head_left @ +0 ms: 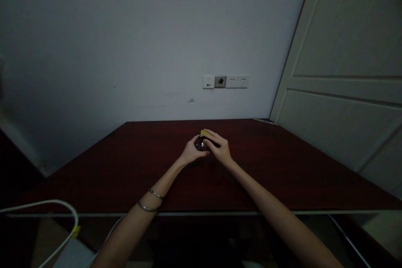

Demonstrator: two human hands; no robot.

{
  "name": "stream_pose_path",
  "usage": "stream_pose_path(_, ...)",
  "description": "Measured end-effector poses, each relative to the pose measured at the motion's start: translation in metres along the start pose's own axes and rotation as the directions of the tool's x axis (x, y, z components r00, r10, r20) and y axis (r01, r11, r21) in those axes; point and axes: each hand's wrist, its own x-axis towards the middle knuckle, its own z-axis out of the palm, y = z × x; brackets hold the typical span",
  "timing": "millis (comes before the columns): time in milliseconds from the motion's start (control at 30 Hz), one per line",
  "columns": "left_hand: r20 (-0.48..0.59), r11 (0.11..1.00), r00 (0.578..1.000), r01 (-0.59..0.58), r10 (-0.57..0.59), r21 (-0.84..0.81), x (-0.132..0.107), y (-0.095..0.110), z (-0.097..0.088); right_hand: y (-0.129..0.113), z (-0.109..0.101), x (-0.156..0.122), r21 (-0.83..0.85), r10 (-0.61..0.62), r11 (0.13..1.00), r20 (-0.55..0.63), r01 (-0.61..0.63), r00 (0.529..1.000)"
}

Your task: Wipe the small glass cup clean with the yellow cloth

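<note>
Both my arms reach out over a dark red table (125,167). My left hand (192,152) and my right hand (220,147) meet near the table's middle, fingers curled round a small dark object (201,144) with a shiny spot and a yellow part (204,133) on top. The dim light hides what the object is. Two thin bracelets (152,200) sit on my left forearm.
A pale wall stands behind the table, with a row of sockets (226,81) above the far edge. A white panelled door (345,83) is at the right. A white cable (63,217) loops at the lower left, below the table's front edge.
</note>
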Motion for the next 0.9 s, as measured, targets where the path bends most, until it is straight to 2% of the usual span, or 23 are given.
stream_pose_path(133,0.003,1.0,1.0,0.014,-0.014,0.009,-0.002,0.004,0.002,0.007,0.001,0.005,0.161,0.196,0.97,-0.068,-0.183,0.978)
stream_pose_path(200,-0.002,0.999,0.999,0.049,-0.049,-0.015,-0.003,0.006,0.004,0.008,0.001,0.005,0.176,0.212,0.965,-0.078,-0.196,0.974)
stream_pose_path(267,-0.023,0.994,0.996,0.084,-0.086,-0.064,-0.002,0.006,0.005,0.005,0.001,0.002,0.13,0.142,0.983,-0.07,-0.132,0.987)
stream_pose_path(333,-0.059,0.986,0.992,0.105,-0.113,-0.131,-0.001,0.004,0.005,0.001,0.0,-0.001,0.046,0.016,0.999,-0.01,-0.015,1.0)
stream_pose_path(433,-0.083,0.973,0.989,0.105,-0.124,-0.207,0.001,0.001,0.004,-0.005,-0.001,-0.004,-0.033,-0.144,0.988,0.107,0.148,0.984)
stream_pose_path(500,-0.066,0.968,0.991,0.102,-0.12,-0.228,0.001,0.001,0.003,-0.006,-0.001,-0.004,-0.031,-0.171,0.984,0.108,0.175,0.979)
stream_pose_path(567,-0.037,0.965,0.992,0.108,-0.12,-0.239,0.0,0.002,0.002,-0.005,-0.001,-0.002,0.002,-0.121,0.993,0.047,0.121,0.992)
stream_pose_path(633,-0.014,0.962,0.992,0.118,-0.125,-0.246,-0.001,0.004,0.002,-0.002,0.0,0.0,0.066,-0.016,0.998,-0.034,0.018,0.999)
stream_pose_path(767,0.019,0.959,0.99,0.142,-0.141,-0.246,-0.002,0.005,0.002,0.003,-0.001,0.004,0.193,0.184,0.968,-0.114,-0.16,0.976)
stream_pose_path(833,0.021,0.954,0.987,0.162,-0.162,-0.253,-0.002,0.006,0.003,0.003,-0.002,0.003,0.184,0.175,0.971,-0.113,-0.152,0.978)
stream_pose_path(900,-0.003,0.946,0.984,0.172,-0.18,-0.275,-0.002,0.006,0.003,0.001,-0.004,0.001,0.124,0.079,0.99,-0.083,-0.068,0.993)
